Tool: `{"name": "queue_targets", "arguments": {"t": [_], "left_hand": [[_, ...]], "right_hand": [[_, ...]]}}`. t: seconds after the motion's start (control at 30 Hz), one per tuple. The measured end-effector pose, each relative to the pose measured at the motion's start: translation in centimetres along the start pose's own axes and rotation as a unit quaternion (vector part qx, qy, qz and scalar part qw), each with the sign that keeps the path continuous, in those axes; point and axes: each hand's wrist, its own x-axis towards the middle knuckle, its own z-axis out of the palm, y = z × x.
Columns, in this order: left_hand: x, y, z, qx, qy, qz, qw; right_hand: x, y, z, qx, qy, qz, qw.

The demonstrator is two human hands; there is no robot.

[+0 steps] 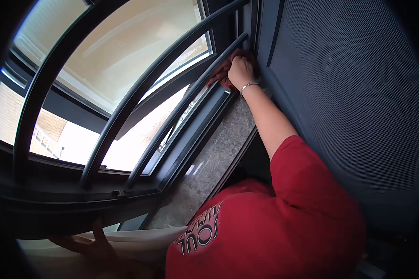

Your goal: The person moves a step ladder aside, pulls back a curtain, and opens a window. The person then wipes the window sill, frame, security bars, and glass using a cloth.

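My right hand [241, 72] is closed on a dark red cloth [223, 74], pressed into the corner where the dark window frame [191, 135] meets the mesh screen panel [344, 88]. The bunched cloth spreads out to the left of the fingers, over the end of the frame track. A silver bracelet [249, 85] circles that wrist. Low on the left, in shadow, my left hand [91, 246] has its thumb and fingers spread beneath the lower frame edge, beside pale fabric [144, 237]. Whether it touches the frame is too dark to tell.
Curved dark bars [130, 100] cross in front of the window, close to my right hand. An outward-tilted glass sash [125, 51] stands beyond them. A grey stone sill [219, 139] runs along the frame, and a small latch [119, 193] sits on the lower rail.
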Motion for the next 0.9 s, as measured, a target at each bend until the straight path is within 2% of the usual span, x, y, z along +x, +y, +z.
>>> {"name": "queue_targets", "arguments": {"t": [0.1,0.17,0.27,0.33,0.47,0.53,0.6,0.67,0.7,0.73,0.8,0.83,0.87,0.9], "left_hand": [[0.6,0.7,0.1,-0.053,-0.003,-0.038,0.998],[0.4,0.2,0.3,0.014,-0.007,-0.008,1.0],[0.7,0.9,0.6,-0.026,-0.013,-0.043,0.999],[0.4,0.7,0.6,-0.004,-0.018,-0.047,0.999],[0.9,0.5,0.6,0.0,-0.017,-0.039,0.999],[0.6,-0.3,0.5,0.023,-0.025,-0.026,0.999],[0.1,-0.6,0.0,0.052,-0.03,-0.02,0.998],[-0.5,-0.3,0.0,0.034,-0.033,-0.026,0.999],[-0.7,-0.3,0.3,0.043,-0.033,-0.035,0.998],[-0.9,-0.1,0.5,0.021,-0.033,-0.043,0.998],[-0.9,0.3,1.1,0.003,-0.026,-0.056,0.998],[-0.8,0.8,1.1,-0.034,-0.024,-0.07,0.997],[-0.8,1.0,1.0,-0.071,-0.021,-0.084,0.994],[-1.2,0.7,0.9,-0.048,-0.037,-0.064,0.996]], "right_hand": [[-1.3,-1.2,0.2,-0.024,-0.015,-0.034,0.999],[-2.3,-2.1,0.6,-0.014,-0.028,-0.035,0.999],[-3.8,-3.0,0.9,0.025,-0.044,-0.051,0.997],[-5.0,-3.7,0.8,0.017,-0.045,-0.049,0.998],[-8.3,-6.5,-0.4,0.146,-0.049,-0.019,0.988],[-9.1,-7.7,-1.9,0.23,-0.115,0.049,0.965],[-9.3,-8.0,-0.6,0.282,-0.121,0.05,0.951],[-10.1,-9.3,-0.4,0.352,-0.005,-0.098,0.931],[-10.1,-10.1,-0.7,0.296,-0.081,-0.064,0.95],[-10.0,-10.4,-0.3,0.3,-0.089,-0.072,0.947],[-9.3,-10.3,1.1,0.258,-0.029,-0.215,0.941],[-9.6,-10.1,2.0,0.23,-0.064,-0.244,0.94],[-10.2,-10.5,3.0,0.177,-0.056,-0.351,0.918],[-10.5,-11.5,3.7,0.234,-0.085,-0.352,0.902]]}}
